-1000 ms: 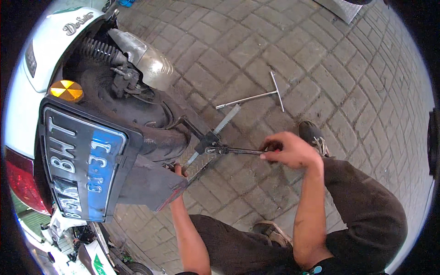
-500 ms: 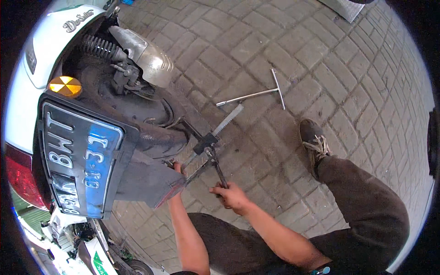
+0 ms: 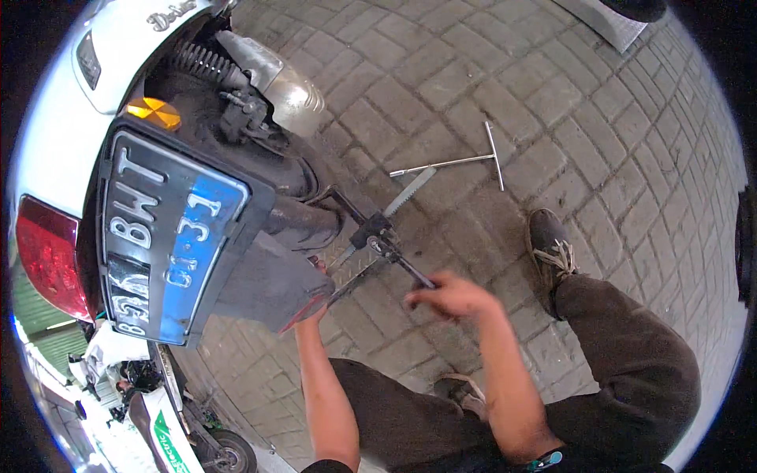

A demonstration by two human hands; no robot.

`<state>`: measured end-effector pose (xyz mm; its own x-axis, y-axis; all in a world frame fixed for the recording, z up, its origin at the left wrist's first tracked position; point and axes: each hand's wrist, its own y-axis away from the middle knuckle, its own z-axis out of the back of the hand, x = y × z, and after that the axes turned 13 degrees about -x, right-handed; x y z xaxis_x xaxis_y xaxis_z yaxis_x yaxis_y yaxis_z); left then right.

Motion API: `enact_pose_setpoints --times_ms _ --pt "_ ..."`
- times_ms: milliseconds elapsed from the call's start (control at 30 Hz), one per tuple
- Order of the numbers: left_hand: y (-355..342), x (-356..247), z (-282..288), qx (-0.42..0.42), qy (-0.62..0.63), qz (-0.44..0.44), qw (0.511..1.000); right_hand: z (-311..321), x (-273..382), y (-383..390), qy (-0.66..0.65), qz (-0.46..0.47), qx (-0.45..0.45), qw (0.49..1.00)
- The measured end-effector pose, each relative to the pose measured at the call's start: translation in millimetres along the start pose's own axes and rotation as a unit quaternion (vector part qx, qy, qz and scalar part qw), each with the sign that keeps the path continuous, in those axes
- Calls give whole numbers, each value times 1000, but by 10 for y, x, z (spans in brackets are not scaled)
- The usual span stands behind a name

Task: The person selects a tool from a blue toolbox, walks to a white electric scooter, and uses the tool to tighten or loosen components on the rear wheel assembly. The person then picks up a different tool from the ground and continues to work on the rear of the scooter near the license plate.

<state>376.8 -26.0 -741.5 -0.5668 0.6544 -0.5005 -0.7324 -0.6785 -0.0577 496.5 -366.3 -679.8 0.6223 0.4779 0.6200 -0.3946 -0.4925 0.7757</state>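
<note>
My right hand (image 3: 453, 298), somewhat blurred, grips the end of a dark lever handle (image 3: 416, 273). This handle belongs to a metal clamp-like tool (image 3: 371, 232) with a black block riding on a straight toothed bar (image 3: 412, 192). A dark arm of the tool reaches toward the scooter's rear tyre (image 3: 303, 225). Behind the grey mudguard (image 3: 272, 292), my left hand (image 3: 318, 265) is mostly hidden. Only a bit of its fingers shows, close to the toothed bar's lower end, so its grip cannot be made out. My left forearm comes up beneath the mudguard.
A T-handle socket wrench (image 3: 465, 162) lies on the paving bricks beyond the tool. The white scooter's number plate (image 3: 169, 236) and red tail light (image 3: 51, 256) fill the left. Another white-and-green two-wheeler (image 3: 162, 426) stands lower left. My shoe (image 3: 548, 244) is at the right.
My right hand has moved to the right and slightly up, swinging the lever handle outward. The whole view has shifted a little, and my left hand stays behind the mudguard.
</note>
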Motion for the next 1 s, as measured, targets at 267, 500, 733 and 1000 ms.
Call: enact_pose_setpoints --times_ms 267,500,733,1000 --pt "-3 -13 96 -69 -30 -17 997 277 -28 34 -64 108 -7 992" --pt "76 -337 703 115 -173 -30 978 180 -269 -28 -288 72 173 939" --pt "297 -311 711 111 -213 14 971 -128 -349 -81 -302 61 119 944" --pt "298 -224 718 155 -185 15 970 -1519 -405 -251 -466 -36 -64 882"
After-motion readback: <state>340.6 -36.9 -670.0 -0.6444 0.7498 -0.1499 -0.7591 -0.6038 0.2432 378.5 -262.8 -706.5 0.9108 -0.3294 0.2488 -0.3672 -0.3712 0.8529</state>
